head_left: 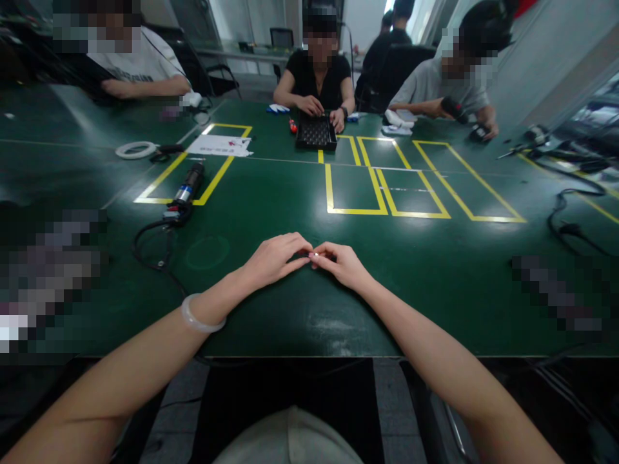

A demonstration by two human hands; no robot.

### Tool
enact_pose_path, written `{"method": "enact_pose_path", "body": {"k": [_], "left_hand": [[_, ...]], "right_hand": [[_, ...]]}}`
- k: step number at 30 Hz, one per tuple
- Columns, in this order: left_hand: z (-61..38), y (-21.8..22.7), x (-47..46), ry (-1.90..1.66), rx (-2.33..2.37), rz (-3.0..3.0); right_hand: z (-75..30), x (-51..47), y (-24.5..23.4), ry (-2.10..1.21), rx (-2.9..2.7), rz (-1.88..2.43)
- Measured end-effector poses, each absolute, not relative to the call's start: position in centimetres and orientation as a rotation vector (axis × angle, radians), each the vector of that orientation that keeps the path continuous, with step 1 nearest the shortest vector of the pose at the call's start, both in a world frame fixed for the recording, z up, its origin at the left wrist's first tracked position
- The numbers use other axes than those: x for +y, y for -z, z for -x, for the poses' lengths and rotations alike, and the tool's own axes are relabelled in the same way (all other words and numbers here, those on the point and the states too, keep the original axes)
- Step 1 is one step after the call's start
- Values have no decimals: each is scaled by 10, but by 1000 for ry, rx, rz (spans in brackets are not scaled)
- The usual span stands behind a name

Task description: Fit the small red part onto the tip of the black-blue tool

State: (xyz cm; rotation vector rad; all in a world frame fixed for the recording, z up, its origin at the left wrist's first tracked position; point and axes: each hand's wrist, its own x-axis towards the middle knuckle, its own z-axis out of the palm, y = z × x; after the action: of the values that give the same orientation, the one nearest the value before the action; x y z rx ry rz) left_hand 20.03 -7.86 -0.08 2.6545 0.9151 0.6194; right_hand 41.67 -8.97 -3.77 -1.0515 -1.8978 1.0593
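Above the near part of the green table [271, 322], my left hand [278, 258] and my right hand [341, 263] meet at the fingertips. Between them shows a tiny, shiny, pale piece [315, 254], too small to name. My right thumb and forefinger pinch together at it. The left fingers are bent, with thumb and fingertips drawn together beside the same spot; whether they grip the piece too is hidden. A pale bangle [203, 314] circles my left wrist.
Left of my hands lies a corded cylindrical power tool [187, 187]. Yellow tape outlines [358, 211] mark the table beyond. A white paper [220, 145] and a ring of white tape [136, 150] lie further left. Across sits a person [319, 77] at a black tray [316, 143].
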Motion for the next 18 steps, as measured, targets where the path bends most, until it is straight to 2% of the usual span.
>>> {"method": "enact_pose_path", "body": {"k": [6,13,18], "left_hand": [[-201,2,-76,-624,1029,-2395],[-203,3,-75,-601,1074,-2047],[-192,-2,-63,-520,1078,-2098]], "right_hand": [[-416,-89,41,-1031,-1866,1004],[-414,-92,42,-682,-2046,1021],[-415,-92,41,-734,-1999,1039]]}}
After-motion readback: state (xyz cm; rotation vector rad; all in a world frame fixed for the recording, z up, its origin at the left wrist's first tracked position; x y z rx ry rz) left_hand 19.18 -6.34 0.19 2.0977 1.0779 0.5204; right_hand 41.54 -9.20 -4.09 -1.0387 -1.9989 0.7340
